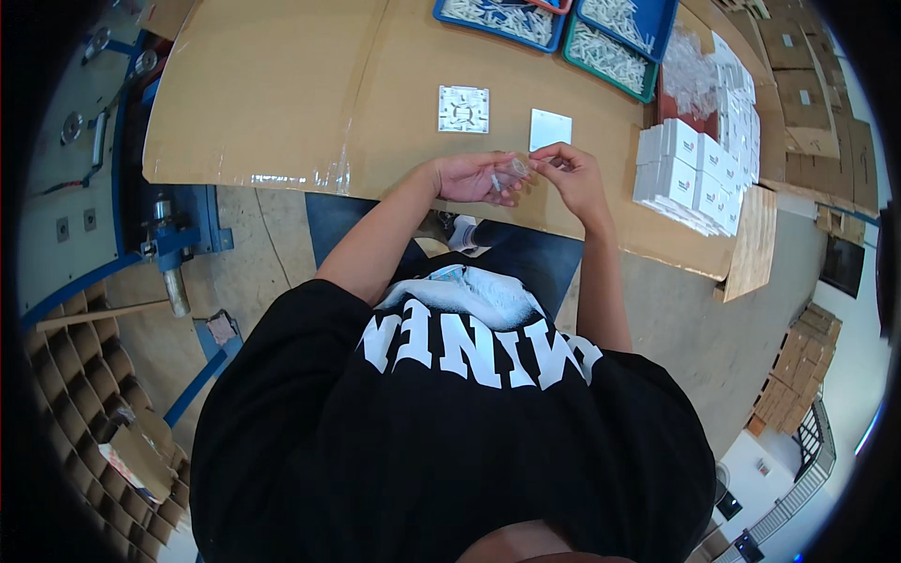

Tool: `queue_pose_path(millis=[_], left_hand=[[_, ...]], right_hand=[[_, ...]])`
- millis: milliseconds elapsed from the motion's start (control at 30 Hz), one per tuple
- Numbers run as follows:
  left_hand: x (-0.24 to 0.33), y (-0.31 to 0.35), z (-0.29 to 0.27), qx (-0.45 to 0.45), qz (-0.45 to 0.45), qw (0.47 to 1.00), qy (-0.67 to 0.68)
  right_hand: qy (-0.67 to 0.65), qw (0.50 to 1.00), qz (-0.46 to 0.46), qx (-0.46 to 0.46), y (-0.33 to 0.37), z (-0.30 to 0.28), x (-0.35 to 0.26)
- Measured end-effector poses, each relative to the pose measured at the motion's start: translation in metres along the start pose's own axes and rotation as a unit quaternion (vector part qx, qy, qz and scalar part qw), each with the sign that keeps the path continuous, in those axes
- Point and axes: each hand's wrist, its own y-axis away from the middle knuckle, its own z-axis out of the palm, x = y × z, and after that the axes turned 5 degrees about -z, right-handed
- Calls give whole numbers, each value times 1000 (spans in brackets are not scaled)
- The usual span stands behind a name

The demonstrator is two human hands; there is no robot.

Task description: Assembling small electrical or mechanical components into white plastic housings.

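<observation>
Fingers (538, 161) of the right hand (576, 180) pinch the edge of a small clear bag (520, 169); the left hand (466, 176), palm up, holds this bag in curled fingers, over the near edge of the table (375, 113). Small white piece (496, 182) shows there, but I cannot tell if it is inside. Just beyond lie a white square plate (551, 130) and, at its left, a white frame (464, 110). White boxes (683, 174) stand stacked at right; farther, trays (661, 22) hold many small white pieces.

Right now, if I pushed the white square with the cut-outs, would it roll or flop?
The white square would probably slide, not roll, because it lies flat on the cardboard. Its straight edges suggest it's stiff, not floppy. Those cut-outs hint it may be light.
</observation>
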Motion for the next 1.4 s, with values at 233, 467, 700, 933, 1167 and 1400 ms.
queue_pose_path(millis=[233, 467, 700, 933, 1167, 1400], left_hand=[[-6, 2, 10, 10, 49, 998, -36], [-9, 5, 6, 6, 74, 997, -30], [-9, 2, -4, 0, 64, 998, -3], [-7, 0, -5, -8, 60, 998, -25], [-6, 0, -7, -35, 52, 998, 8], [-4, -1, -3, -7, 24, 1000, -3]], right_hand=[[50, 996, -67, -36, 3, 9, 2], [67, 989, -39, -128, -3, 8, -13], [76, 988, -4, -137, -1, 18, -18], [7, 984, 32, -173, 0, 28, -20], [35, 982, 58, -179, -5, 27, -18], [21, 995, 46, -86, -15, 6, -8]])
